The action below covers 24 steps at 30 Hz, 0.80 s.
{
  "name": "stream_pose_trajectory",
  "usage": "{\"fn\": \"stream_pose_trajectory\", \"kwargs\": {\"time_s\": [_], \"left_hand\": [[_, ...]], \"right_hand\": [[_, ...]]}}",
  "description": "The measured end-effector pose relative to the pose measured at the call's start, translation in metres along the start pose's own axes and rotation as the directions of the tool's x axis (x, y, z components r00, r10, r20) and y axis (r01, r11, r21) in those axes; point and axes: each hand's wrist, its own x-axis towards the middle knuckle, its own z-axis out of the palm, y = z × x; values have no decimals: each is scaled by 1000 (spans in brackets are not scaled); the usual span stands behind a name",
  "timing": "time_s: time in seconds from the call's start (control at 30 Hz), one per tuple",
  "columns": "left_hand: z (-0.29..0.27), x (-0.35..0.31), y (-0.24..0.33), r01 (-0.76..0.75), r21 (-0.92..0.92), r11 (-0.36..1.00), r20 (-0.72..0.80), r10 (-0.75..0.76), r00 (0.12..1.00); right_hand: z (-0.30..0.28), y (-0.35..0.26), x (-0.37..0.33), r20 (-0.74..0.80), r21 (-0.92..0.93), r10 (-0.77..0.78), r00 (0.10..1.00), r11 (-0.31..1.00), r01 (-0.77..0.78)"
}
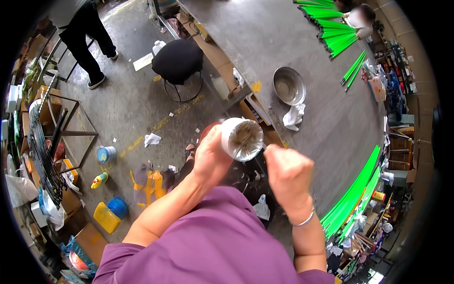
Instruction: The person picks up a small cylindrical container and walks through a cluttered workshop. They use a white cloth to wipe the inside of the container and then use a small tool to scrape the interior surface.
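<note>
My left hand (211, 154) is wrapped round a white tub (228, 134) and holds it up in front of me, off the table. Its mouth is tilted toward me, and greyish-brown residue or paste (244, 136) shows inside with a shiny, wet-looking rim. Just right of that rim, my right hand (289, 173) is closed in a fist. A small dark tip pokes out by its fingers, but what it belongs to is hidden. Beyond my hands, a round metal bowl (301, 96) rests on the grey table (331, 109), with a crumpled white cloth or tissue (294, 117) next to it.
Long bright green rods (352, 194) lie along the table's right side, with more green bundles (338, 35) at the far end near another person (360, 19). A black round stool (177, 61) stands left of the table. Another person (85, 42) stands at far left.
</note>
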Motion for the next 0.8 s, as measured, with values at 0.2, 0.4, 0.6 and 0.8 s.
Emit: {"fn": "stream_pose_trajectory", "kwargs": {"time_s": [0.2,0.4,0.6,0.8], "left_hand": [[-4,0,6,-18,34,999,96,14,995],[-3,-5,4,13,38,999,-10,-12,1000],[0,-6,6,30,21,999,-9,-30,1000],[-6,-8,7,15,2,1000,-22,-14,1000]], "right_hand": [[-6,-4,4,-14,-2,29,999,1000,-29],[-5,-17,5,-10,131,-16,1000,991,17],[-1,-10,1,-39,99,22,999,995,-18],[-7,-16,-7,99,138,50,994,988,-63]]}}
